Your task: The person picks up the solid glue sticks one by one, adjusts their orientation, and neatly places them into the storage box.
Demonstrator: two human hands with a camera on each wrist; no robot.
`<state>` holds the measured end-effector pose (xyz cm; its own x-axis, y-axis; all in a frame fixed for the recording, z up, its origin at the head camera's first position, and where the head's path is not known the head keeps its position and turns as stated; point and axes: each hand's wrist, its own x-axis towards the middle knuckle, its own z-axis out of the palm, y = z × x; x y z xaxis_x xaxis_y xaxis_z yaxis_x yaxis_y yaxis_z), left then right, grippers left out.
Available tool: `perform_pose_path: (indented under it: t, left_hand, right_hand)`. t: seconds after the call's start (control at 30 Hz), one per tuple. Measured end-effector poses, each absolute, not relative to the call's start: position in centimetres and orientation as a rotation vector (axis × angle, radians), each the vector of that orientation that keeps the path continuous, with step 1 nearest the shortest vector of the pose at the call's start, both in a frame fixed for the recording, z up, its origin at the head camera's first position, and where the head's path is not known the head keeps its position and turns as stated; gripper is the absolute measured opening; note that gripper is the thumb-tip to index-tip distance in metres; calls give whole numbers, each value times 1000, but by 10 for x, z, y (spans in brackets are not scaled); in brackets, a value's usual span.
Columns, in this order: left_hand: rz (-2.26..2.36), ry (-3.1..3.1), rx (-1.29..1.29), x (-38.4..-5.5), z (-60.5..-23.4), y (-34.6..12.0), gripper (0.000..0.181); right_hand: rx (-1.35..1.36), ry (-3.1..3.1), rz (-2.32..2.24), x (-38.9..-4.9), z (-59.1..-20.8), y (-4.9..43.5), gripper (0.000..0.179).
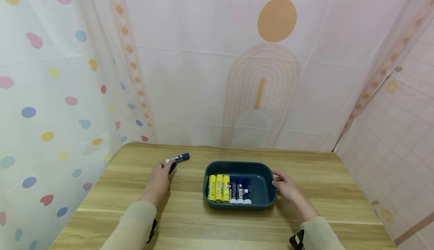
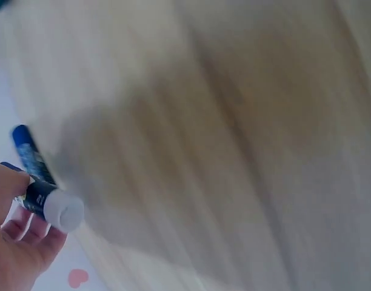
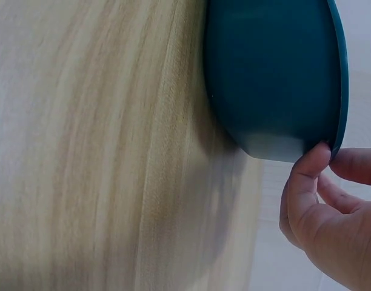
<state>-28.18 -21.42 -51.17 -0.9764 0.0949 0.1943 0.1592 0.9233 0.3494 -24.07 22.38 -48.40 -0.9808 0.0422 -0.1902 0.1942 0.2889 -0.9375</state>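
Observation:
Between the thumb and fingers of my left hand (image 1: 159, 178) is a dark blue glue stick (image 2: 39, 197), its white end facing the left wrist camera. Just beyond it, another blue glue stick (image 1: 181, 158) lies on the table. My right hand (image 1: 286, 185) pinches the rim at the right end of a dark teal tray (image 1: 266, 195). Three yellow glue sticks (image 1: 219, 188) stand side by side in the tray's left part. Beside them are three blue ones (image 1: 240, 191) with white ends toward me. The tray's right part shows its bare bottom.
All of this is on a wood-grain table (image 1: 190, 227). A patterned curtain (image 1: 190, 92) hangs along the back edge, with a dotted one (image 1: 61, 122) at the left and a checked one (image 1: 407, 129) at the right.

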Motion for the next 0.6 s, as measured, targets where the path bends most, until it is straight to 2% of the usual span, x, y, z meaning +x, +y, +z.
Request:
perform_pose_path:
  t: [0.6]
  left_hand:
    - [-1402, -2726, -127, -274, -469, -162, 56]
  right_hand:
    - [227, 2378, -1808, -242, -483, 225, 41]
